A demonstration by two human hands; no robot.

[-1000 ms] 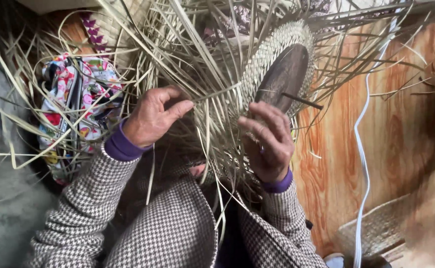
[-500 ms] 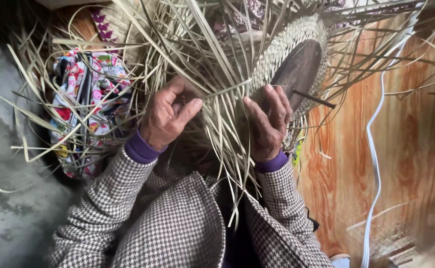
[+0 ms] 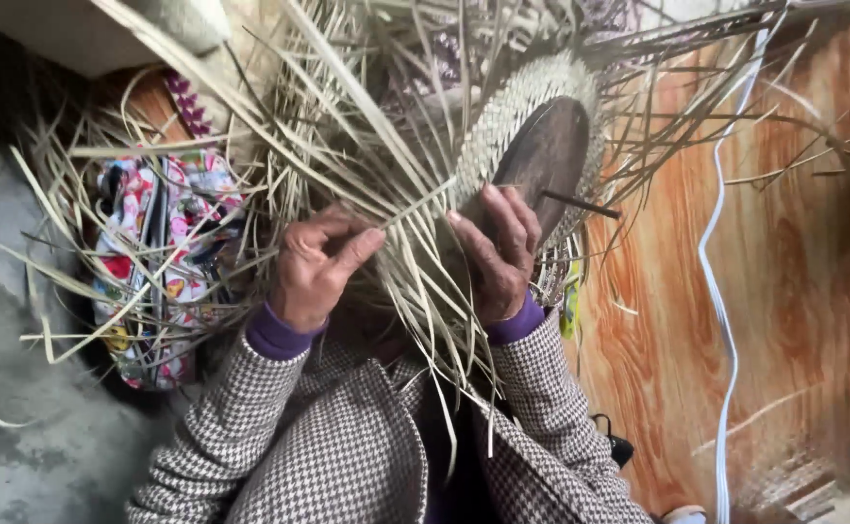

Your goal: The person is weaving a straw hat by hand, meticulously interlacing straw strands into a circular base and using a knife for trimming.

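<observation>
Left hand point(image 3: 316, 264), fingers curled, pinching a bundle of straw strips point(image 3: 400, 209) between thumb and forefinger. Right hand point(image 3: 498, 254), fingers bent, pressing on the strips just beside the left hand and against the lower edge of the woven piece point(image 3: 512, 112). The woven piece is a pale plaited band wrapped around a dark rounded form point(image 3: 541, 160), held up above both hands; loose strips fan out from it in every direction. A thin dark stick point(image 3: 580, 204) projects from the form, to the right of the right hand's fingers. Both wrists show purple cuffs point(image 3: 274, 335) under houndstooth sleeves point(image 3: 250, 427). Left of the left hand, behind the strips, lies a flowered bag point(image 3: 158, 262) on the grey floor point(image 3: 17, 437). Right of the hands, a wood-grained panel point(image 3: 794, 291) with a white cord point(image 3: 721, 291) running down it.
</observation>
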